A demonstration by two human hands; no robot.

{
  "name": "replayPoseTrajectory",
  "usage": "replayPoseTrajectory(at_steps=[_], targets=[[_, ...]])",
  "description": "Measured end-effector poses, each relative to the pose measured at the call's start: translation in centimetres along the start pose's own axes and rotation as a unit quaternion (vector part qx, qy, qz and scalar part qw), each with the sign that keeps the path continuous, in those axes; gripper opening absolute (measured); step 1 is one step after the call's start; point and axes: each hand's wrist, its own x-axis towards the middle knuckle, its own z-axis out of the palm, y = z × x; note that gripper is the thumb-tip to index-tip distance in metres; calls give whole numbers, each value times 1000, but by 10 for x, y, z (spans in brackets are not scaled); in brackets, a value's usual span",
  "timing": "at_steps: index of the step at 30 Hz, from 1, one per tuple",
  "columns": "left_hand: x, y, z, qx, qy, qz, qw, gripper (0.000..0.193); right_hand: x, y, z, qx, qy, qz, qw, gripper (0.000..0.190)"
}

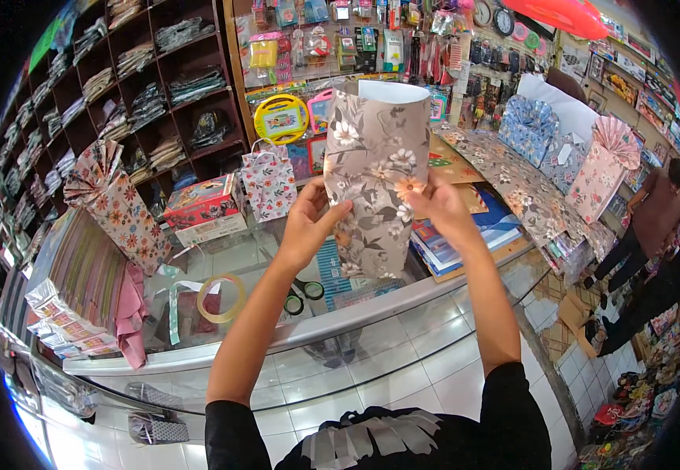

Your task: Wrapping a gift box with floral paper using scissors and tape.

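Observation:
A grey-brown floral paper bag or sleeve [375,147] stands upright before me, its white-lined top open. My left hand [311,226] grips its left side, thumb on the front. On the opposite side, my right hand [445,205] holds the edge, thumb near an orange flower. The paper's lower end is above the glass counter [240,346]; whether it touches cannot be told. Black-and-green scissors [304,295] lie below my left wrist. Left of them is a roll of clear tape [202,302], with a green patterned strip [173,314] beside it.
Books [75,288] are stacked at left, near a pleated floral gift package [119,217], a red box [205,205] and a small gift bag [269,182]. Floral wrapping paper [510,176] and blue printed sheets [481,232] cover the right side. A person [657,200] stands beyond.

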Motion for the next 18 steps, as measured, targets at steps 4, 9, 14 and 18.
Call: replayPoseTrajectory(at_steps=[4,9,14,18], targets=[[8,13,3,20,21,-71,997,32,1,10,5,-17,30,123,992,27],[16,4,1,-41,52,-81,995,27,8,19,9,64,32,70,995,21],[19,1,3,-142,61,-75,985,31,12,13,24,14,121,-17,992,31],[17,1,5,-141,45,-57,987,38,10,0,16,11,22,104,994,30]])
